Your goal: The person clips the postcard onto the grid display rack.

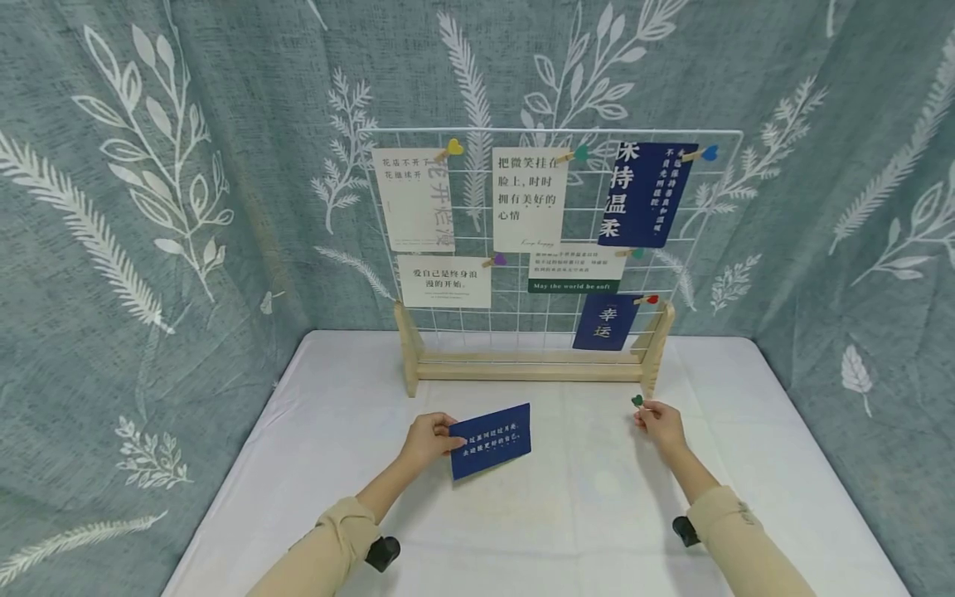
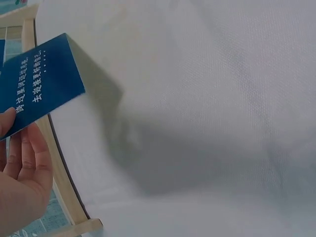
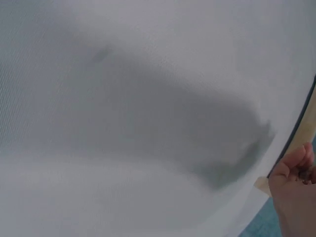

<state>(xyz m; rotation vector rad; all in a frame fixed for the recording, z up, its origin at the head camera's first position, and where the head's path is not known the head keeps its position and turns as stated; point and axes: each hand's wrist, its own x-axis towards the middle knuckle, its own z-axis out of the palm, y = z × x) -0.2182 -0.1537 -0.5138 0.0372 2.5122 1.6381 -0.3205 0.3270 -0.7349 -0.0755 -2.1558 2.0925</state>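
In the head view my left hand (image 1: 429,441) pinches the left edge of a dark blue card (image 1: 492,441) with white writing, above the white table. The left wrist view shows the thumb on the printed face of the card (image 2: 47,81) and the fingers of the left hand (image 2: 27,173) behind it. Further right, my right hand (image 1: 664,424) holds a small clothespin with a green heart (image 1: 637,400), just in front of the rack's right foot. In the right wrist view the right hand (image 3: 296,182) has curled fingers that mostly hide the clothespin.
A white wire grid (image 1: 515,319) stands in a wooden base (image 1: 530,371) at the table's back. Several cards hang there on heart clothespins, among them a small blue card (image 1: 606,322) and a large blue card (image 1: 647,195). Patterned grey-green cloth (image 1: 269,166) surrounds the white tabletop (image 1: 567,531).
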